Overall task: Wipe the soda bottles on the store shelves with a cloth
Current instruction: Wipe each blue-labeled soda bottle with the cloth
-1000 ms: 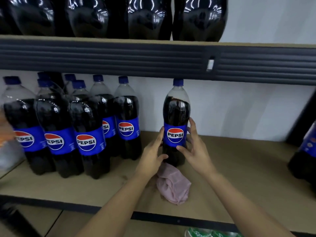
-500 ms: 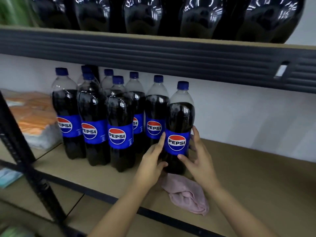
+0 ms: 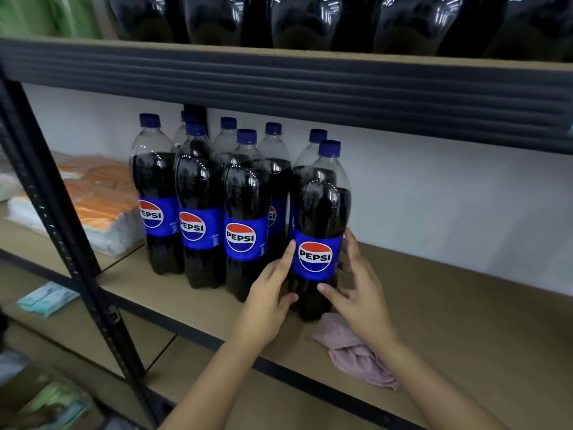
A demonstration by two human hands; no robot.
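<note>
Change: held bottle now stands at the right end of the bottle group, just beside its neighbours; a second ago it stood well apart from them on the shelf.
Cloth position: cloth lies on the shelf in front of the held bottle as before, now showing more to the right of the bottle's base, partly under the right forearm.
Left hand: fingers curled round the lower left side of the held bottle, forefinger up along the label edge; grip as before.
Right hand: fingers and thumb wrapped round the lower right side of the same bottle, grasping it.
Held bottle: upright, clear plastic, rounded shoulders, dark cola, blue screw cap, glossy blue label with a red, white and blue roundel.
Bottle group: same make, upright, packed in rows, glare streaks on the plastic.
Cloth: pale pink, soft, crumpled into folds.
Shelf: matt tan board with dark ribbed metal edge.
Upper shelf: dark ribbed beam, rounded bottle bases above.
Post: black perforated metal, slanting.
</note>
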